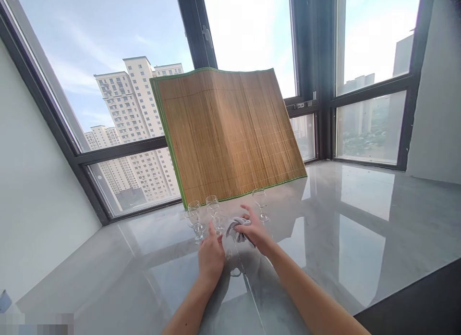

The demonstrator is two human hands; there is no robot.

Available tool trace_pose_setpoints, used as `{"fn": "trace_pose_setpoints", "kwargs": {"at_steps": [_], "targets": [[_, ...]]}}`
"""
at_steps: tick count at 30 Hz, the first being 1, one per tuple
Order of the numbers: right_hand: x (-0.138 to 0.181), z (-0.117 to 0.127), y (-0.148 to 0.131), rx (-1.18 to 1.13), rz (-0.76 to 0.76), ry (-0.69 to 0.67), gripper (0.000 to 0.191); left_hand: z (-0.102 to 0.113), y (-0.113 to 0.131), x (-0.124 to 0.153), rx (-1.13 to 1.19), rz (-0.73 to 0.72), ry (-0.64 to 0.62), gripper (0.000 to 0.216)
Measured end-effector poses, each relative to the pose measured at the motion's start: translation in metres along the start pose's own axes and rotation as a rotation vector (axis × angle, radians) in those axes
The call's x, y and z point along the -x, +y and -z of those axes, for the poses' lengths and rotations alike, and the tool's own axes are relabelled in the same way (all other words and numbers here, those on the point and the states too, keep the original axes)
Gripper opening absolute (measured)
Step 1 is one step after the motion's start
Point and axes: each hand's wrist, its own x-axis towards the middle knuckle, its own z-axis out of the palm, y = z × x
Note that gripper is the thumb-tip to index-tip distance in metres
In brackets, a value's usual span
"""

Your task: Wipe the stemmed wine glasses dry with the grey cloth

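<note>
A crumpled grey-white cloth (pixel 238 228) is in my right hand (pixel 256 231), pinched between thumb and fingers, with one finger lifted away. Close by on the left is my left hand (pixel 211 258), its forefinger pointing up and its thumb towards the cloth. It seems to grip a clear stemmed glass between the hands, whose outline is faint; a round foot (pixel 236 272) shows below the cloth. Just past my left hand stand clear stemmed glasses, one on the left (pixel 194 212) and one beside it (pixel 212 205). Another stemmed glass (pixel 260 203) stands upright beyond my right hand.
A brown bamboo mat (pixel 234 133) with green edging leans against the dark-framed windows (pixel 200 32) behind the glasses. The glossy grey countertop (pixel 317 272) carries bright window reflections and a thin seam. White walls (pixel 39 181) close off both sides.
</note>
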Motion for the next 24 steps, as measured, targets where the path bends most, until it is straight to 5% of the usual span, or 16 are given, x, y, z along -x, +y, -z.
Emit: {"fn": "trace_pose_setpoints", "kwargs": {"at_steps": [5, 12, 18, 24], "targets": [[0.005, 0.001, -0.021, -0.134, 0.071, -0.017, 0.073, 0.003, 0.006, 0.003, -0.305, -0.092, -0.105, 0.049], [-0.003, -0.001, 0.007, 0.436, 0.452, 0.193, 0.056, 0.01, 0.02, 0.007, -0.348, -0.147, -0.145, 0.03], [-0.011, 0.021, 0.018, 0.652, 0.33, 0.373, 0.058, 0.011, 0.018, 0.006, -0.315, -0.136, -0.146, 0.024], [-0.011, 0.019, 0.013, 0.444, 0.223, 0.257, 0.05, 0.012, 0.014, 0.005, -0.428, -0.147, -0.176, 0.018]]}}
